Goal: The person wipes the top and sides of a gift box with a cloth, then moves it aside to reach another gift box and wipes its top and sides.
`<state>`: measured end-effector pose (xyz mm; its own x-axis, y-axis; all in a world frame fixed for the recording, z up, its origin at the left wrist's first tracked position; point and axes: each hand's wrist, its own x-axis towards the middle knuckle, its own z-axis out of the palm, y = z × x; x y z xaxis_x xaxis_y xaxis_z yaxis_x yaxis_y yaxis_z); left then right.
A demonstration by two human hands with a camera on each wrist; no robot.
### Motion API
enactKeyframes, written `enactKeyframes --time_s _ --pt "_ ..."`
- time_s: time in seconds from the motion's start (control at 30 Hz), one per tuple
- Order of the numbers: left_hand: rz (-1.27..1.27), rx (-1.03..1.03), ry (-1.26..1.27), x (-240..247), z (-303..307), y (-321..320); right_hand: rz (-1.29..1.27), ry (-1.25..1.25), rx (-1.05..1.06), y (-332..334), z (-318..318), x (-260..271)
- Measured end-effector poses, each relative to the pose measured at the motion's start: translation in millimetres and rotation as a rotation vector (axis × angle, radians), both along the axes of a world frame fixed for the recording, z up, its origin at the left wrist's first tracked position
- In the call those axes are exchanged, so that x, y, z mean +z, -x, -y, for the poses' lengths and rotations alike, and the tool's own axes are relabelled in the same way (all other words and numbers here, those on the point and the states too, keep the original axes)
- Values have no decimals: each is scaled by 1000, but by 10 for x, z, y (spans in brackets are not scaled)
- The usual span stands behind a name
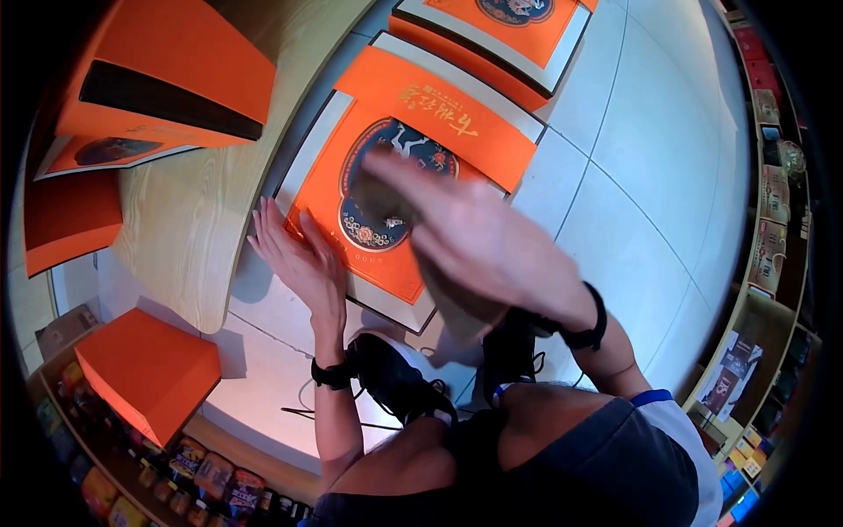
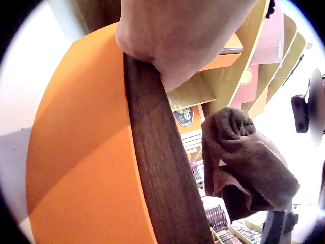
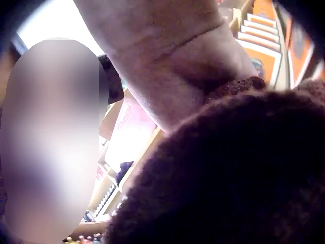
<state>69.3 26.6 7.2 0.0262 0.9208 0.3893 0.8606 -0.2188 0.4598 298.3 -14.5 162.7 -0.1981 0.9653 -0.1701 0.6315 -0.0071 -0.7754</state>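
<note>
A large orange gift box (image 1: 474,123) with gold lettering and a dark round picture panel lies on the floor in the head view. My left hand (image 1: 307,268) rests along its near left side, fingers fairly straight. The box's orange side and dark brown band (image 2: 157,152) fill much of the left wrist view, below that hand. My right hand (image 1: 500,241), blurred, grips a brown cloth (image 2: 249,168) above the picture panel. Part of the cloth hangs below the palm, and it covers much of the right wrist view. The fingers under the cloth are hidden.
Another orange box (image 1: 500,44) lies just beyond. A wooden table (image 1: 189,228) on the left carries more orange boxes (image 1: 176,66). One plain orange box (image 1: 154,373) sits at lower left, near shelves of packaged goods. Shelving (image 1: 768,290) lines the right side, across the tiled floor (image 1: 632,202).
</note>
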Motion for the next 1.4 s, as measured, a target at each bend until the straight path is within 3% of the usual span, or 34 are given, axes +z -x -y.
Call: enactKeyframes --time_s 0.17,0.4,0.5,0.6,0.97,1.4 --pt "4 -2 6 27 2 -21 308 -469 -260 -343 -395 -313" --pt "-5 4 24 16 6 -17 516 -427 -186 -253 -534 -738" --pt "-15 -1 26 11 4 -5 587 -511 54 -176 -509 -844" --pt "-22 -1 29 18 7 -10 560 -384 62 -65 -472 -904" --pt "-28 -4 20 7 1 7 566 -427 74 -68 -386 -931" --pt "-35 0 17 25 8 -11 569 -271 89 22 -213 -787"
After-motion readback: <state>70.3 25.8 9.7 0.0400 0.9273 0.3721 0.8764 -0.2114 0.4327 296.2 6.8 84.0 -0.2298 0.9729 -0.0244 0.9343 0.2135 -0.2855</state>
